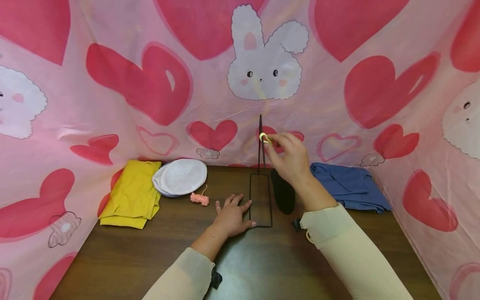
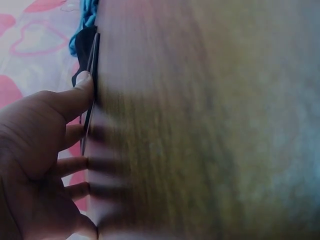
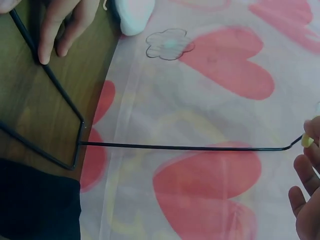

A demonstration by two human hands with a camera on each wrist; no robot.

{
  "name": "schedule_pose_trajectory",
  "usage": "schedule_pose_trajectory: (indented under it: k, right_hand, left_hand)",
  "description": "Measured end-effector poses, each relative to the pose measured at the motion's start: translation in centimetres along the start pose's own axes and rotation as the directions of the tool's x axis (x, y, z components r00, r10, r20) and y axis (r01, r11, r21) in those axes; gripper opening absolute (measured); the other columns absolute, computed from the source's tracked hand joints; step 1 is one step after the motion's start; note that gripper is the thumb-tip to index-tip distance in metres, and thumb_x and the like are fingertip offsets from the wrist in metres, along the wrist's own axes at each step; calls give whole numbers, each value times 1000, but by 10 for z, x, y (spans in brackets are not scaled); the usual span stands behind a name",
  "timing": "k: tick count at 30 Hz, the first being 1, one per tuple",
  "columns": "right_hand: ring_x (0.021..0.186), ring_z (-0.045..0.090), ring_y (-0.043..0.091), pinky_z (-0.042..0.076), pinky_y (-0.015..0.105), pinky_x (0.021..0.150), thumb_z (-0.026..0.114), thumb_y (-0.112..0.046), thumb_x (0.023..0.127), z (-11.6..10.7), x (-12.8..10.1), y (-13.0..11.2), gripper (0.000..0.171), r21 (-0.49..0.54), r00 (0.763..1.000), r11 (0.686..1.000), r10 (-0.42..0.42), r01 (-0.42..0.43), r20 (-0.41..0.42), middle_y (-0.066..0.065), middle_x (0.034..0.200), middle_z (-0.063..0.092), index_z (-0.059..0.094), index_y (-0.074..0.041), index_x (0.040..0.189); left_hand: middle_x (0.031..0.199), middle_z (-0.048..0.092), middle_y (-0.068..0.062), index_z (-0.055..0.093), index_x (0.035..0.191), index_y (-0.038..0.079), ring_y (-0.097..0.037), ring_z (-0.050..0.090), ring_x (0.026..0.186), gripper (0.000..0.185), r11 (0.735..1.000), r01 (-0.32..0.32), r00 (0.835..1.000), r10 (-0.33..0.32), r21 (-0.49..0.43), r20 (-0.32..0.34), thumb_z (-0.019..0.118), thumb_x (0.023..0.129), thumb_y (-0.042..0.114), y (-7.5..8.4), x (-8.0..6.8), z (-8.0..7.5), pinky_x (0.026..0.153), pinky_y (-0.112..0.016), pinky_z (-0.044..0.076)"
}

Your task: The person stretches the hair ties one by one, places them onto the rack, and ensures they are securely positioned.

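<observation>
A black wire stand (image 1: 271, 200) has a flat rectangular base on the table and a tall upright ending in a bent tip. My right hand (image 1: 292, 160) pinches a small yellow loop (image 1: 264, 138) between thumb and fingertips, up by the top of the upright. In the right wrist view that loop (image 3: 307, 140) meets the bent tip of the wire; whether it hangs there is hidden by the fingers. My left hand (image 1: 233, 216) rests palm down with spread fingers, its thumb and a fingertip touching the left side of the base. Nothing is gripped in it.
Right of the base lies a black flat cloth-like item (image 1: 283, 192), with folded blue cloth (image 1: 346, 185) beyond. Folded yellow cloth (image 1: 131, 193), white round fabric items (image 1: 183, 177) and a coral yarn bundle (image 1: 200, 199) lie left. Another yellow loop (image 1: 309, 236) shows beneath the right sleeve.
</observation>
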State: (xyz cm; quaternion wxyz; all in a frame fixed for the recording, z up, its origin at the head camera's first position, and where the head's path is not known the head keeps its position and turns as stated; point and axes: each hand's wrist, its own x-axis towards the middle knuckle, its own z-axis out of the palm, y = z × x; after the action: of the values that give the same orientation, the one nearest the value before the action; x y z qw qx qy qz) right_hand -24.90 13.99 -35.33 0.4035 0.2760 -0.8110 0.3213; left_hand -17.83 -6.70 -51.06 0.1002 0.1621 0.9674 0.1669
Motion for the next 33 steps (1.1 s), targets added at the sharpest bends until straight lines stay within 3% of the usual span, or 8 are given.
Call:
schedule_pose_trajectory:
  k: [11, 18, 25, 33]
  right_hand:
    - [82, 69, 23, 57, 41, 73, 75, -20, 94, 21, 21, 18, 20, -33, 979, 979, 198, -199, -41, 9, 98, 73, 80, -7, 108]
    - [86, 70, 27, 57, 43, 82, 77, -15, 91, 25, 26, 23, 30, -17, 974, 975, 223, -223, -36, 13, 113, 73, 77, -4, 119]
    - [84, 72, 32, 58, 46, 82, 79, -9, 89, 16, -11, 22, 33, 34, 979, 979, 202, -201, -30, 18, 114, 72, 76, 1, 120]
    - [84, 70, 24, 60, 46, 77, 83, -12, 88, -8, -66, 16, 32, 35, 978, 978, 202, -204, 59, 10, 110, 74, 78, -8, 119]
  left_hand:
    - [167, 32, -7, 49, 157, 30, -35, 20, 156, 78, 1000, 0, 1000, 0, -5, 24, 71, 90, 64, 4, 0, -3, 113, -79, 11]
    - [166, 34, -7, 50, 156, 31, -36, 21, 156, 78, 1000, 2, 1000, -2, -13, 11, 72, 89, 64, 4, 0, -4, 113, -80, 11]
    - [166, 33, -8, 50, 156, 30, -36, 21, 156, 78, 1000, 8, 1000, -7, -15, 16, 71, 89, 64, 2, -3, -2, 112, -80, 12]
    - [166, 33, -8, 49, 157, 31, -36, 21, 156, 78, 1000, 3, 1000, -3, -2, 7, 70, 90, 65, 1, 1, -1, 113, -80, 12]
